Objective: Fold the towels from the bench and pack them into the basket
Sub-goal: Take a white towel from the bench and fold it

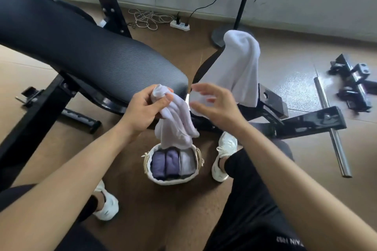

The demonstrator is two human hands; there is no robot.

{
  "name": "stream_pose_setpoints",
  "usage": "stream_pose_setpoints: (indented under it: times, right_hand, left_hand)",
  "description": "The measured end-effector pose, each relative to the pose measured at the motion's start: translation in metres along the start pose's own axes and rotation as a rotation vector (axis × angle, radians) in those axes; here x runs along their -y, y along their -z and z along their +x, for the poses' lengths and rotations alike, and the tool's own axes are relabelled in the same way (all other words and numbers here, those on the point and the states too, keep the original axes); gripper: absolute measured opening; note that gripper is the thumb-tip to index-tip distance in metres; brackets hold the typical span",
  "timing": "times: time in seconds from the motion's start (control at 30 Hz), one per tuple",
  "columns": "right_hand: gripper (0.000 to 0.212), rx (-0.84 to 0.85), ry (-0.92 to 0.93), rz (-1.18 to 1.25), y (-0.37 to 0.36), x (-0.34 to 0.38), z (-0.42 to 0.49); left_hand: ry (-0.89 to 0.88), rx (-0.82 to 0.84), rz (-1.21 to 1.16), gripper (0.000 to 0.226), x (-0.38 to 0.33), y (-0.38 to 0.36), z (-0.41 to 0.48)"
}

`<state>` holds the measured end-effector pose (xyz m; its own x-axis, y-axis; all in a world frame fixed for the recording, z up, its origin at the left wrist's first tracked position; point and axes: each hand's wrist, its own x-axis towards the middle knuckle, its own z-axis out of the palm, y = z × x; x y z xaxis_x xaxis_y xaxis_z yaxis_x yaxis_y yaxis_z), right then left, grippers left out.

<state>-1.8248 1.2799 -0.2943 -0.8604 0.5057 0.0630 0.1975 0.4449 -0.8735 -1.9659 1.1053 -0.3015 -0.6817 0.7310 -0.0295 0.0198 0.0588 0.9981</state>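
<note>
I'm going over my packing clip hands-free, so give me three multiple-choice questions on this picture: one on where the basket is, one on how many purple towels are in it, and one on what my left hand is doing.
1. Where does the basket stand?
A. on the bench
B. on the floor between the white shoes
C. on the person's lap

2. How many folded purple towels lie in it?
A. two
B. four
C. none

3. What is the left hand doing?
A. resting flat on the bench
B. hanging empty
C. gripping a pale towel

Answers:
1 B, the basket sits on the floor with a shoe on either side.
2 A, two purple towels lie side by side inside it.
3 C, the fingers curl round the pale towel's top, and the rest hangs down over the basket.
</note>
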Motion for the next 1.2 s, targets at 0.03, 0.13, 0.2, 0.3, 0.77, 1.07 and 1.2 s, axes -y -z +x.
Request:
stream_pose_setpoints:
  times: [0.03, 0.13, 0.2, 0.3, 0.77, 1.07, 1.2]
  right_hand:
    - [0.041, 0.050, 0.001, 0.019, -0.013, 0.000, -0.013]
    - [0.027, 0.097, -0.019, 0.118, -0.043, -0.003, -0.045]
    - [0.015, 0.110, -0.029, 0.145, -0.056, -0.004, -0.062]
    - [0.016, 0.234, -0.027, 0.148, -0.068, -0.004, -0.082]
    - [0.023, 0.577, -0.160, 0.118, -0.098, -0.025, -0.119]
    - [0.013, 0.519, -0.192, 0.136, -0.092, -0.031, -0.115]
    - [0.021, 0.480, -0.163, -0.060, -0.090, -0.046, -0.113]
  left_hand:
    - [0.015, 0.014, -0.021, 0.019, 0.000, 0.001, -0.011]
    - [0.050, 0.042, -0.046, 0.022, 0.002, 0.005, -0.046]
    - [0.052, 0.036, -0.011, 0.025, 0.009, 0.010, -0.069]
    - [0.076, 0.009, 0.047, 0.028, 0.026, 0.019, -0.105]
    - [0.284, -0.301, -0.024, 0.017, 0.084, 0.053, -0.189]
    - [0.419, -0.450, -0.069, 0.028, 0.086, 0.081, -0.194]
    - [0.418, -0.647, -0.080, 0.020, 0.090, 0.091, -0.196]
